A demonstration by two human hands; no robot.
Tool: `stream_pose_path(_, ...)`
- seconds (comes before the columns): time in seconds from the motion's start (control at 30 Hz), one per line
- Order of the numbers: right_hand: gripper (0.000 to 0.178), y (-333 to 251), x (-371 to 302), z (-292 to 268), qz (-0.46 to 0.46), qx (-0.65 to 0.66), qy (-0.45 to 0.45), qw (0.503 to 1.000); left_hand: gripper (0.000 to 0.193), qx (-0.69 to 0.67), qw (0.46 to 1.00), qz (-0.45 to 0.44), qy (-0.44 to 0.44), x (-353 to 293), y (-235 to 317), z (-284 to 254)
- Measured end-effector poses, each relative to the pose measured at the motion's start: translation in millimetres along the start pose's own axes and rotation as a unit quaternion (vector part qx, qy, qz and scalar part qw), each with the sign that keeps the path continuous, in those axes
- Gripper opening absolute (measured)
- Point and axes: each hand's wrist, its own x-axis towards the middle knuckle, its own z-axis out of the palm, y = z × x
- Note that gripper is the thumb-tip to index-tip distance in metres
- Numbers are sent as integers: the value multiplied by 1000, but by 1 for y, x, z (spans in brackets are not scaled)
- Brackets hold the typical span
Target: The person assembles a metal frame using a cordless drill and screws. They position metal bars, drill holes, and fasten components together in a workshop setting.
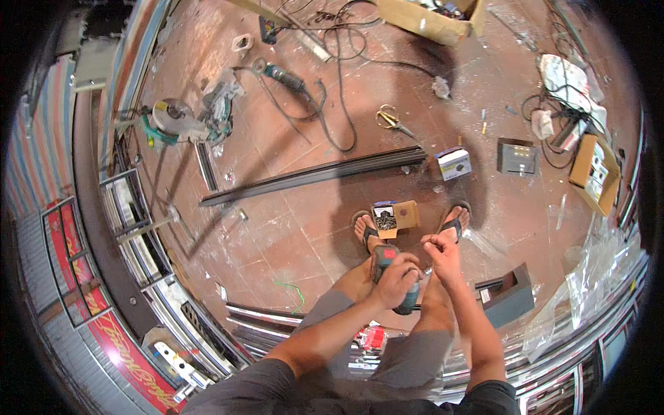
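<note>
Dusty reddish tiles (273, 252); left hand (399, 278) wraps a rounded power tool (410, 299), right hand (442, 257) pinched narrow, contents unclear.

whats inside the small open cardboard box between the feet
In the cardboard box, a heap of dark and shiny pieces shows, too small to identify. Whatever lies beneath the top layer is covered.

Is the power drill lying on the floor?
No, the person's left hand is wrapped around the power drill.
</note>
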Motion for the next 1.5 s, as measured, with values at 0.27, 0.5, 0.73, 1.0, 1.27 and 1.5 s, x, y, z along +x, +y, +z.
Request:
stream_pose_path(0.27,13,-93,-82,13,58,91,28,994,33,98,983,36,-152,-12,51,-17)
stream_pose_path(0.5,12,-89,-117,12,79,173,-33,981,32,93,976,66,-188,-34,82,-26)
stream_pose_path(0.73,39,-130,-133,-18,-5,-16,-31,999,25,99,986,49,-122,-54,120,-17)
stream_pose_path(1.0,39,-78,-55,-147,46,-169,182,967,31,25,998,-1,-65,-50,143,14)
stream_pose_path(1.27,58,-15,114,-277,141,-171,256,941,32,54,996,-27,69,-9,148,105)
stream_pose_path(1.5,107,18,221,-347,182,87,335,920,35,-52,995,-75,37,14,139,200)
